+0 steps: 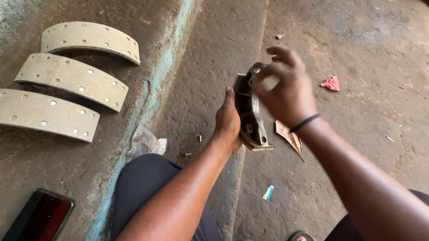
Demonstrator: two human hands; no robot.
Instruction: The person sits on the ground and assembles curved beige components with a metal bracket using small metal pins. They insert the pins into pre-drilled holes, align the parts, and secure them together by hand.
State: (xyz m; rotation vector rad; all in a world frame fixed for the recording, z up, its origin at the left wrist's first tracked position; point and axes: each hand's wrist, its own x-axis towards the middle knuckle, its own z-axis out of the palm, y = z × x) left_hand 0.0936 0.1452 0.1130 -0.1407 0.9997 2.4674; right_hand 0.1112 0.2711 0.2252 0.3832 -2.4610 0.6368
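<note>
— What do you have in your hands at this moment?

— Your left hand [227,122] grasps a curved metal brake shoe [250,108] from its left side, thumb up along the edge. You hold the shoe upright, in the air above the concrete step [219,39], between your knees. Your right hand [283,90] is at the top of the shoe, fingers curled over the upper end and touching it; if they pinch something small there, I cannot tell.

— And around you?

— Three brake shoes with pale lining [65,78] lie in a row on the raised ledge at your left, well apart from your hands. A dark phone [31,231] lies near your left knee. A red scrap [330,83] and a piece of cardboard [290,136] lie on the ground by your right wrist.
</note>
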